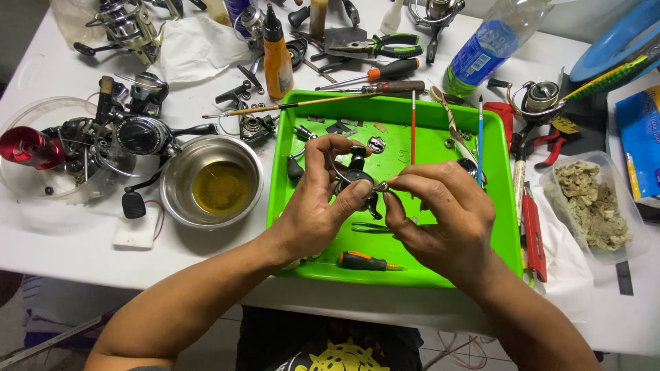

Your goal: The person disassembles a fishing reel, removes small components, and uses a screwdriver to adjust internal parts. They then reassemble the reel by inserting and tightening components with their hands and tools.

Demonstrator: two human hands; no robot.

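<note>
The right hand [447, 213] and left hand [320, 206] work close under the camera, over the green tray [505, 227]. The left hand grasps a dark fishing reel body [356, 180] at the tray's centre; the right pinches a small silvery part [382, 185], touching the reel at its 3 o'clock. A small orange-handled screwdriver [364, 261] lies in the tray at 6 o'clock from the reel. A steel bowl of yellowish oil [213, 182] stands at 9 o'clock, just beside the tray. An orange bottle [277, 58] stands at 11 o'clock; a clear tub of wadding [595, 203] sits at 3 o'clock.
</note>
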